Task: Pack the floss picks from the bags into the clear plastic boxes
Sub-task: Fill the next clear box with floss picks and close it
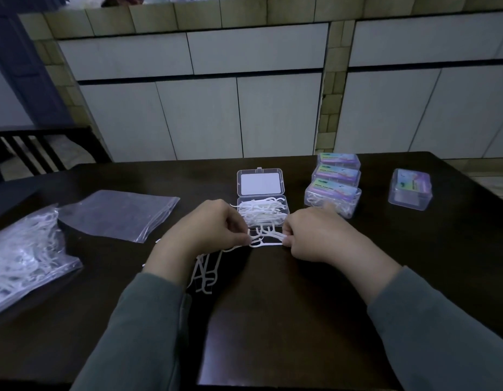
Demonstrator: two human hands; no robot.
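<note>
A small bunch of white floss picks [265,240] is pinched between the left hand [213,230] and right hand [312,235], just before the open clear box [262,211] near the tabletop's far edge. A full bag [24,255] lies at the left edge, closed boxes [333,193] far right.

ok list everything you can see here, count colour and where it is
open box: one, clear, table centre, lid up, partly filled with white picks
closed boxes: three, clear with purple labels, in a row right of the open box
separate box: one, clear, purple label, far right
full bag: one, clear, white picks inside, left edge
flat bag: one, clear, left of centre
loose floss picks: several, white, under the left wrist
table: one, dark brown
chair: one, dark, far left
hands: left and right, both pinching picks between them
</note>
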